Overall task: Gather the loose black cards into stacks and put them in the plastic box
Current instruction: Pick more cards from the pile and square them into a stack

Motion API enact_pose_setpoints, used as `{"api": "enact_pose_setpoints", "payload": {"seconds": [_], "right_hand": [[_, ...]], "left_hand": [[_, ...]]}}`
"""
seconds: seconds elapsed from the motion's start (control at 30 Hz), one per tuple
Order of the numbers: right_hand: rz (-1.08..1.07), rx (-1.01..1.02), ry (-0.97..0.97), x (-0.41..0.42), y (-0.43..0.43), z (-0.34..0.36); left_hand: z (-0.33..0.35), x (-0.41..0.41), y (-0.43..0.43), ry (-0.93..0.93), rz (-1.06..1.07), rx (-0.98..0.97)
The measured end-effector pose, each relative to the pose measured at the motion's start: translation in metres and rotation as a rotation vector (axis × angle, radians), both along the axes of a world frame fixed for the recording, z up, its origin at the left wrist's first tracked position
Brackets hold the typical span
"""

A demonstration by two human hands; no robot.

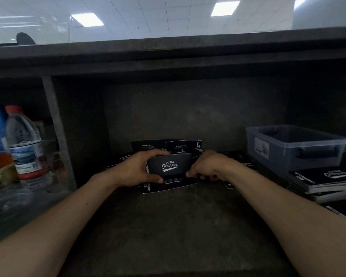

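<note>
A small stack of black cards [171,165] with white "Club Camping" lettering stands on edge at the middle of a dark shelf. My left hand [137,169] grips its left side, thumb below and fingers over the top. My right hand [207,166] pinches its right edge. More loose black cards [180,146] lie scattered behind and under the stack, and one [169,185] lies flat in front. The clear plastic box [294,145] stands at the right, open; I cannot see any cards in it.
Neat stacks of black cards [326,179] lie in front of the box at the right. A water bottle [25,145] with a red cap and other items stand at the left behind an upright post [58,132]. A low shelf board [168,54] runs overhead.
</note>
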State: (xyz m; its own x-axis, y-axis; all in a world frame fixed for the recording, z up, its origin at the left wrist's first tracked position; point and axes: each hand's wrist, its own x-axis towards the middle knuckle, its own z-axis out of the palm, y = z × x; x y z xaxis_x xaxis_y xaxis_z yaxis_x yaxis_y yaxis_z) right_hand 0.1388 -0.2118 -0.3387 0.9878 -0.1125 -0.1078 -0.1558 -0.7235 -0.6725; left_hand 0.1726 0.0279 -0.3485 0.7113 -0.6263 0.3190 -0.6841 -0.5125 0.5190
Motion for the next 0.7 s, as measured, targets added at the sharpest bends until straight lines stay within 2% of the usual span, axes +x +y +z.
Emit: {"api": "enact_pose_setpoints", "payload": {"seconds": [0.07,0.2,0.5,0.7], "right_hand": [[-0.002,0.025,0.011,-0.003,0.000,0.003],[0.019,-0.067,-0.034,-0.006,0.002,0.006],[0.128,0.268,0.109,-0.014,-0.003,0.012],[0.088,0.288,-0.136,-0.011,-0.002,0.010]], "left_hand": [[-0.001,0.002,0.001,-0.018,-0.007,-0.001],[-0.003,0.005,0.001,-0.025,-0.002,-0.012],[-0.004,0.007,0.003,-0.023,0.040,-0.013],[-0.002,0.002,-0.004,-0.045,0.036,-0.060]]}}
